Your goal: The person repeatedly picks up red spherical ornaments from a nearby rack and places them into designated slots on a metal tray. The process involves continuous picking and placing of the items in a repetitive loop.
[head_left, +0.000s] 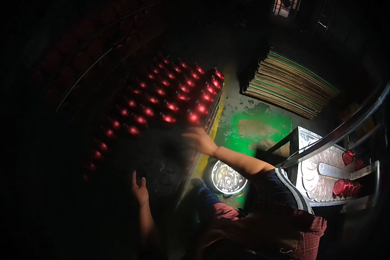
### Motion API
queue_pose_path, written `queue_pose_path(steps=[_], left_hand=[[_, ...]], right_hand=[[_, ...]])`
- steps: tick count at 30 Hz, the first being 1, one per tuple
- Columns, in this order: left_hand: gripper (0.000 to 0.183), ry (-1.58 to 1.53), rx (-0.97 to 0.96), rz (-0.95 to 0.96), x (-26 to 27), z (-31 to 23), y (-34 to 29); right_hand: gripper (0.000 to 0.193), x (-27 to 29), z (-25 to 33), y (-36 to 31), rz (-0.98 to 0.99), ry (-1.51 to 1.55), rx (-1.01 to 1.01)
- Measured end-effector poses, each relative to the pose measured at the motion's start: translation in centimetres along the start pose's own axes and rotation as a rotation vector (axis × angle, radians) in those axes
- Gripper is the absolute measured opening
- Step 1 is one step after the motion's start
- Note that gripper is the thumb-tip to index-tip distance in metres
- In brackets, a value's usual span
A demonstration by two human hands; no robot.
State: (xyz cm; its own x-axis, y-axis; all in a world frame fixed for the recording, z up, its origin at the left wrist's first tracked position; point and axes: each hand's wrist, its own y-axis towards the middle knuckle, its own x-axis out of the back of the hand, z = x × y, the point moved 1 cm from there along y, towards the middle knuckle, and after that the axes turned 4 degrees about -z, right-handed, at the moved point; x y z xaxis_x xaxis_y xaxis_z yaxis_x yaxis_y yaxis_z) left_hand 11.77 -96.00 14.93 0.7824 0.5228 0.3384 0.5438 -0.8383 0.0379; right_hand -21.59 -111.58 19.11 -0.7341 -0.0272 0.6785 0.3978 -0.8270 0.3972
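Red vessels [193, 117] upright, long axes vertical; right hand [202, 141] near.

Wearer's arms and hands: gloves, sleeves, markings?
Left hand and right hand look bare, no gloves visible. Right forearm is bare too; its dark sleeve ends near the elbow, with pale stripes. Any left sleeve is lost in shadow.

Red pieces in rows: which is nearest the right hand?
The red piece at the near end of the rightmost row, just beyond the right hand; others sit farther away.
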Motion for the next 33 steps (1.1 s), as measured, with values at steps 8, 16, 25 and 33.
queue_pose_path(steps=[8, 16, 25, 33], left_hand=[[0.065, 0.651, -0.084, -0.129, -13.4, -0.1, 26.0], [0.062, 0.609, 0.108, -0.39, -16.7, 2.8, 29.4], [0.044, 0.267, -0.335, -0.385, -11.6, 6.7, 27.4], [0.052, -0.353, -0.051, -0.004, -4.0, 7.9, 8.1]], right_hand=[[0.068, -13.0, -8.7, 15.3, 0.118, -0.139, 0.073], [0.067, -15.7, -10.5, 16.1, 0.067, -0.131, 0.045], [0.061, -16.1, -9.1, 14.5, 0.056, -0.183, -0.07], [0.061, -7.2, -1.7, -6.7, -0.174, 0.234, -0.344]])
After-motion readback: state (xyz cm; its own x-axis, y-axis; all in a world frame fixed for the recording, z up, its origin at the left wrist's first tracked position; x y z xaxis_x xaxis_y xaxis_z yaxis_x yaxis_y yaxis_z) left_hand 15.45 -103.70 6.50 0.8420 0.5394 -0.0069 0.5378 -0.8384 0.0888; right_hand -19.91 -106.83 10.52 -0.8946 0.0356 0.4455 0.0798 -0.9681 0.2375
